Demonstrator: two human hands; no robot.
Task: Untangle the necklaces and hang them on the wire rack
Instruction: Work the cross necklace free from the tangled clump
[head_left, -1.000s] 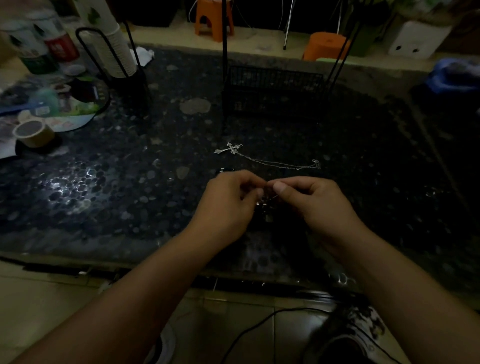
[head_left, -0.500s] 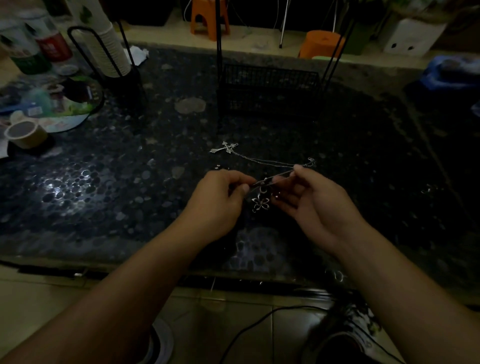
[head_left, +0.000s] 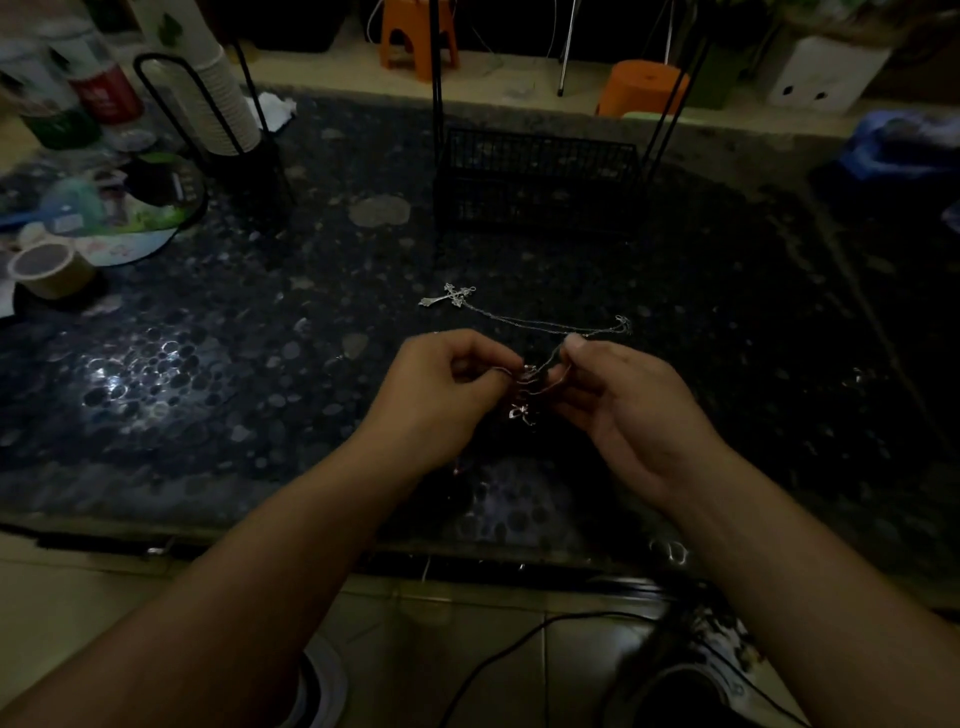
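Low in the middle of the frame, my left hand (head_left: 447, 384) and right hand (head_left: 618, 395) are curled in close together, fingertips pinched narrow on the knotted chain (head_left: 540, 371) between them, with a small flower-shaped pendant (head_left: 521, 414) dangling just under the knot. I judge I am in the untangling step: nothing is hung yet. Just beyond my fingers, the cross necklace (head_left: 452, 297) lies flat on the dark pebbled table (head_left: 208, 364), its chain trailing right toward my right hand. Farther up, center frame, the wire rack (head_left: 540, 176) stands bare. Compared with 0.5 seconds ago, my right hand has closed in from a more open spread.
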